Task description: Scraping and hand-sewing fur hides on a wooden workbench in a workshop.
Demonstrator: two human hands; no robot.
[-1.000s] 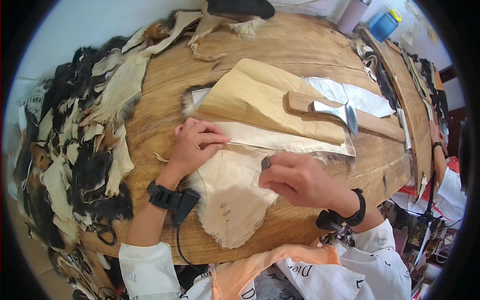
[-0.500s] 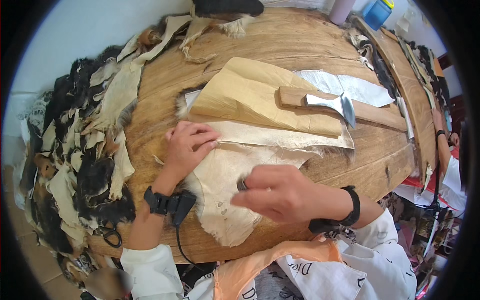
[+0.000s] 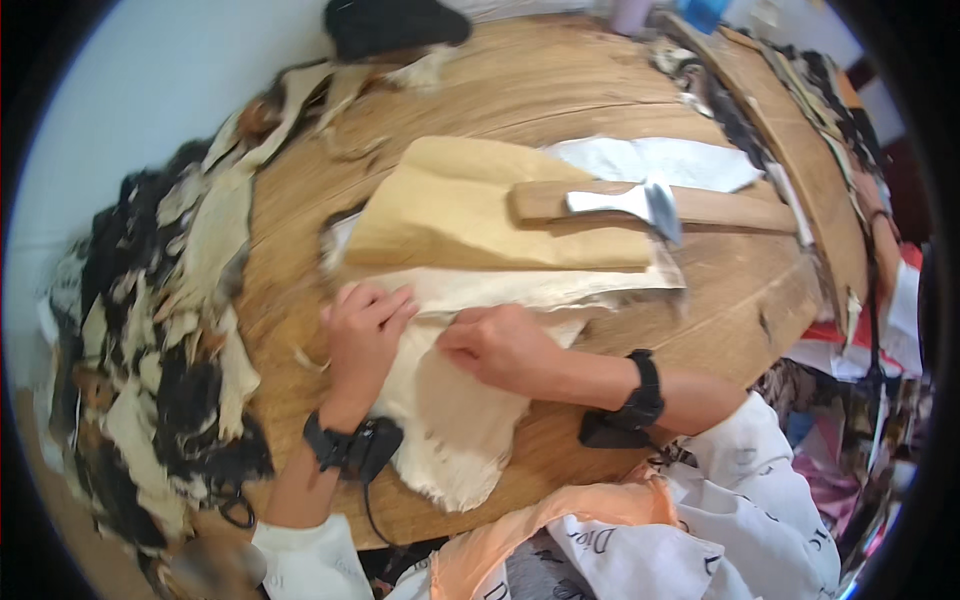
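Note:
My left hand, fingers bent and pressed together, grips the seam edge of a cream pelt spread skin-side up. Just to its right, over the pelt, my right hand is closed; what is in it is hidden and blurred. Above both hands a narrow cream strip lies along the pelt's edge. Tan paper lies over it, with white sheet material behind. A wooden bar rests on these, and a metal axe-like head lies on the bar.
Piled black and cream fur scraps line the table's left side. A dark pelt, pink bottle and blue container stand or lie at the back. A long plank runs along the right, where another person's arm shows.
My right hand has moved up and leftward from low over the pelt to beside my left hand. My left hand stays at the seam. The whole view has shifted slightly.

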